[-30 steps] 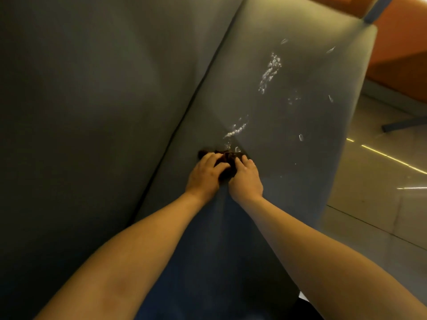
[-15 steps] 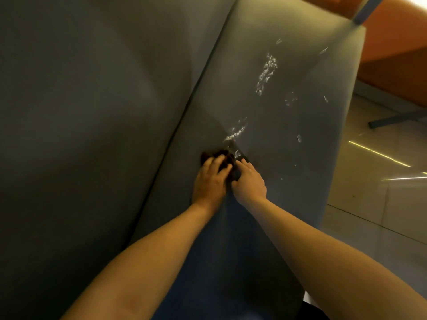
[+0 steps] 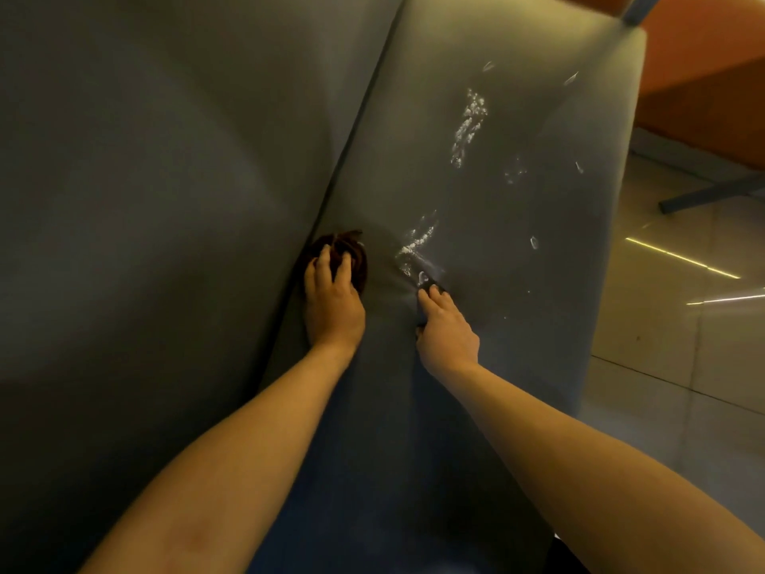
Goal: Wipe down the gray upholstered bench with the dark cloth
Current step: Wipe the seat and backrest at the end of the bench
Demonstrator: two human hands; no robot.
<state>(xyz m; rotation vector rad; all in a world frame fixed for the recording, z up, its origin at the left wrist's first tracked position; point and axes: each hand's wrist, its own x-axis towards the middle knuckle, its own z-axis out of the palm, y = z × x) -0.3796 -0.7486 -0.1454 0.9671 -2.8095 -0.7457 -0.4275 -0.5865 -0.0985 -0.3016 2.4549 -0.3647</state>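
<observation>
Dark cloth [image 3: 352, 252] lay wadded in a rough ball with no clear long axis, one frayed tip pointing toward the far end. It sat on the gray upholstered bench [image 3: 517, 345] at the seam where the seat surface met the backrest [image 3: 165, 200], and the left hand [image 3: 333, 302] was clamped over it with fingers curled into brownish, crumpled folds. Right hand [image 3: 447, 331] sat apart, just right, fingertips pressing creases into the surface, grip impossible to tell; white flecks [image 3: 467, 126] streaked the surface beyond it.
</observation>
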